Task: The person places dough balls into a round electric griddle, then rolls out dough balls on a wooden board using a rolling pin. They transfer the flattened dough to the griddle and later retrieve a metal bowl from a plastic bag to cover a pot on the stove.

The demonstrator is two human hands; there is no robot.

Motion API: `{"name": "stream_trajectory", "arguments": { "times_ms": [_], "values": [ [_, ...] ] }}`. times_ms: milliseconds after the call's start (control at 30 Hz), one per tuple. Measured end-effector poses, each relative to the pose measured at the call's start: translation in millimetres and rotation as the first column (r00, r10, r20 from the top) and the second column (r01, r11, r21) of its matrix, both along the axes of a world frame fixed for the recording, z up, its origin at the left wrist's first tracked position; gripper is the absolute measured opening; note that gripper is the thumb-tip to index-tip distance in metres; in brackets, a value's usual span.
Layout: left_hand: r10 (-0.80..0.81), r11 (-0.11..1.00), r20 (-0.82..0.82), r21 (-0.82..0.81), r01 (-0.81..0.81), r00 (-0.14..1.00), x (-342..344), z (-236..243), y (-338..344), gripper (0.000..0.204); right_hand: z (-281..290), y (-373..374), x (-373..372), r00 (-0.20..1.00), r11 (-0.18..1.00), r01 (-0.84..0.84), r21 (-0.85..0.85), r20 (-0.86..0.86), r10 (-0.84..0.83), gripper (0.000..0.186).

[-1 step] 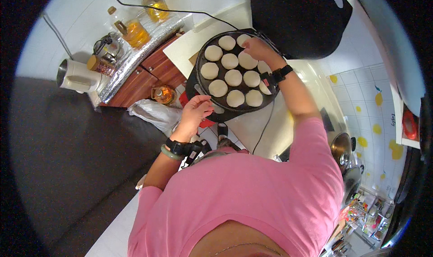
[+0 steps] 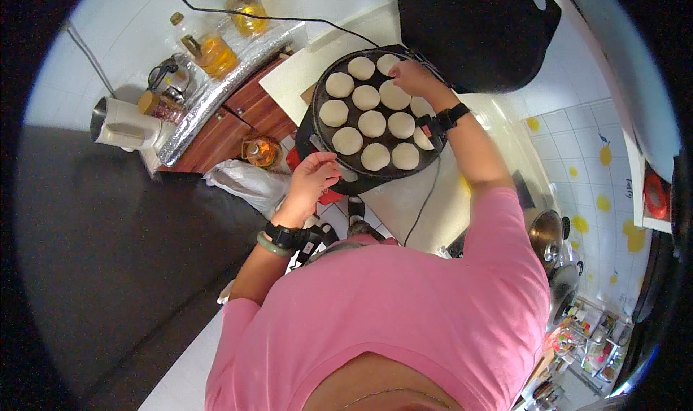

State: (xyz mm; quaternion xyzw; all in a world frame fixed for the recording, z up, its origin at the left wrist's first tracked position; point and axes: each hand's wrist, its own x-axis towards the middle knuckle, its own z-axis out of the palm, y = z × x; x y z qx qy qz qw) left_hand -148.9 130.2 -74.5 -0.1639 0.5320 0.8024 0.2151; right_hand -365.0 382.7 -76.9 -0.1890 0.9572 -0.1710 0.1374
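A round black electric griddle (image 2: 320, 131) stands ahead of me, with several pale, flat dough rounds (image 2: 372, 124) spread over its plate. My right hand (image 2: 413, 79) reaches over the far right of the plate, its fingers curled down at the dough rounds there. Whatever those fingertips hold, if anything, is hidden under the hand. Beside the griddle's near left rim is my left hand (image 2: 315, 181), palm side turned up, with loosely bent fingers slightly apart and nothing seen in them. Grey strips of the rim show on both sides of it.
The griddle's black lid (image 2: 476, 36) stands raised behind it. A cord (image 2: 426, 205) runs down from the griddle's right side. On a foil-edged counter at left are oil bottles (image 2: 216, 56) and a white jug (image 2: 124, 126). Pots (image 2: 546, 239) stand at right.
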Motion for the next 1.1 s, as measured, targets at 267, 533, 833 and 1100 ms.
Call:
{"name": "stream_trajectory", "arguments": {
  "times_ms": [267, 533, 833, 1100],
  "values": [
    [-0.028, 0.999, -0.010, -0.021, 0.028, 1.000, 3, 5, 1, 0.020, -11, 48, 3, 0.991, 0.990, 0.124, 0.061, -0.057, -0.120, 0.028],
    [-0.070, 0.997, 0.000, -0.014, 0.070, 0.998, 7, 3, 2, 0.019, -59, 61, 3, 0.986, 0.983, 0.164, -0.080, 0.043, -0.161, 0.019],
    [-0.045, 0.997, 0.001, -0.062, 0.045, 0.999, 10, 1, -1, 0.019, -52, 45, 16, 0.985, 0.985, 0.171, -0.014, 0.040, -0.170, 0.020],
    [-0.061, 0.998, -0.015, -0.025, 0.060, 0.998, 10, -1, 4, 0.019, -60, 54, 17, 0.990, 0.977, 0.116, -0.177, 0.096, -0.100, 0.025]
  ]
}}
